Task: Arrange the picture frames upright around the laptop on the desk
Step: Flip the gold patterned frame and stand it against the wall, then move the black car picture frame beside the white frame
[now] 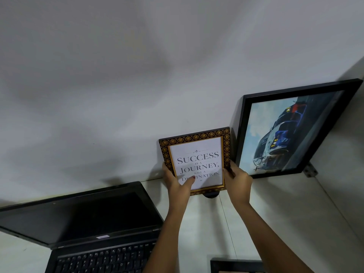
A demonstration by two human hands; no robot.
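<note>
A small gold-patterned frame (pixel 197 152) with a "Success is a journey" print is held upright against the back wall, right of the open black laptop (pixel 88 223). My left hand (pixel 177 186) grips its lower left edge, thumb across the print. My right hand (pixel 237 182) grips its lower right edge. A dark round stand shows under the frame. A large black frame (pixel 291 129) with a car picture leans upright in the right corner, close beside the small frame.
The white desk (pixel 275 213) meets the wall behind and a side panel at the right, where a metal bracket (pixel 310 170) sits. Another dark frame (pixel 236 266) lies flat at the bottom edge, right of the laptop keyboard.
</note>
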